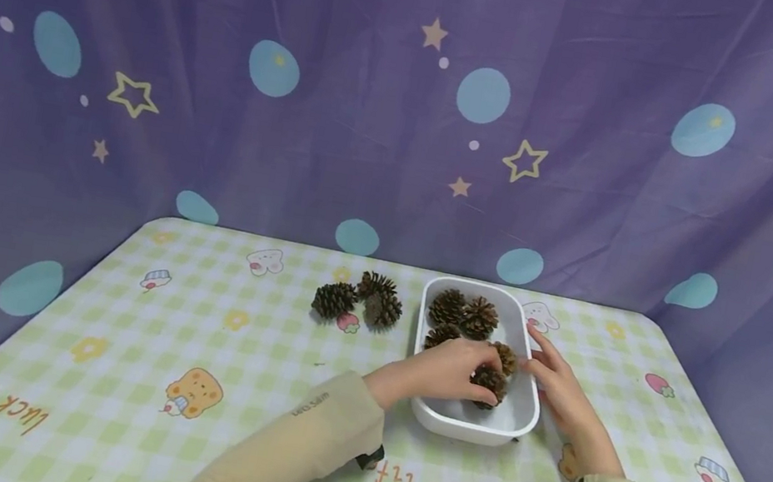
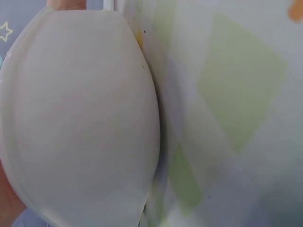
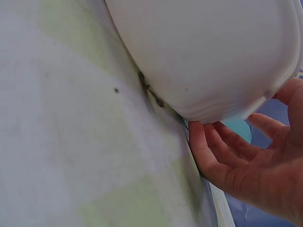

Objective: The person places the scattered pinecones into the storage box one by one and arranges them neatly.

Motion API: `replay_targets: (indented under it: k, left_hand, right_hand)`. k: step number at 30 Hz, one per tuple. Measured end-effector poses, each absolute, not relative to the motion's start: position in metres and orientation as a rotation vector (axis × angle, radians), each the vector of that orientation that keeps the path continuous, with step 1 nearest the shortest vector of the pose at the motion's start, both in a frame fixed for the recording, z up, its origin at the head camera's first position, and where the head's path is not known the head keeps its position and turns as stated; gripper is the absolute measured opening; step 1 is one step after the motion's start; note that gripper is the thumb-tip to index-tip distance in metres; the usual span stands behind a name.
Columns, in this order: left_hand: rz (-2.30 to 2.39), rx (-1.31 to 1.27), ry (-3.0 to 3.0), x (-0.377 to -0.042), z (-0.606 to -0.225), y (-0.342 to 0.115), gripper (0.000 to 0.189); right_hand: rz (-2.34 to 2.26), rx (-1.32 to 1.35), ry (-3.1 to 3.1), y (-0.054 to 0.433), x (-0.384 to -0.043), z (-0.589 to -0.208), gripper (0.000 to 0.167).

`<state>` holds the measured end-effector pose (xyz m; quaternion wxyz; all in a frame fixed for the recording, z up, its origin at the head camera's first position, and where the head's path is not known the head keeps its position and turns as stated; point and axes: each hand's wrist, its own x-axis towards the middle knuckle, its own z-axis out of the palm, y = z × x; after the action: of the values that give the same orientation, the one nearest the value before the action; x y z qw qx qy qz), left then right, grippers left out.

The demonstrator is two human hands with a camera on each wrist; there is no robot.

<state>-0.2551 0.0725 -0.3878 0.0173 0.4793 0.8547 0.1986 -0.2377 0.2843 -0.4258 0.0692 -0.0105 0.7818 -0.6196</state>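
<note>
A white rectangular tub point(image 1: 470, 433) stands right of centre on the table, with several brown pine cones point(image 1: 480, 317) inside. My left hand point(image 1: 445, 368) reaches over its near left side, thumb and fingers curled round a pine cone point(image 1: 487, 386) in the near right part. Another, lighter pine cone point(image 1: 504, 358) lies just beyond those fingers. At the tub's right side my right hand point(image 1: 563, 391) touches the outer wall and rim with its fingertips. In the right wrist view, its fingers point(image 3: 201, 151) rest loosely bent against the wall. The left wrist view shows mostly the tub's outside point(image 2: 85, 118).
Left of the tub, a small group of pine cones point(image 1: 335, 300) lies on the green checked tablecloth point(image 1: 259, 373). A purple curtain point(image 1: 335, 182) with stars and blue spots hangs behind the table. Small dark bits point(image 3: 158, 100) lie by the tub's base.
</note>
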Motion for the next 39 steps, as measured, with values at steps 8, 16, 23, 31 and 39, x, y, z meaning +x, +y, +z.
replay_targets:
  k: [8,16,23,31,39]
  left_hand:
    - [0.500,1.442,2.676,-0.255,-0.392,0.082,0.037]
    - [0.501,1.324,2.768,-0.254,-0.392,0.090,0.037]
    - [0.537,1.192,2.865,-0.251,-0.394,0.097,0.038]
    - [0.568,1.124,2.853,-0.249,-0.395,0.101,0.045]
    - [0.592,1.136,2.828,-0.248,-0.394,0.096,0.051]
  right_hand:
    - [-1.856,-0.031,2.345,0.284,-0.237,-0.425,0.067]
    - [-1.874,-0.051,2.336,0.284,-0.238,-0.426,0.066]
    - [-1.874,-0.053,2.327,0.283,-0.237,-0.424,0.066]
    - [-1.868,-0.065,2.332,0.283,-0.237,-0.423,0.065]
    - [-1.870,-0.055,2.340,0.285,-0.237,-0.425,0.066]
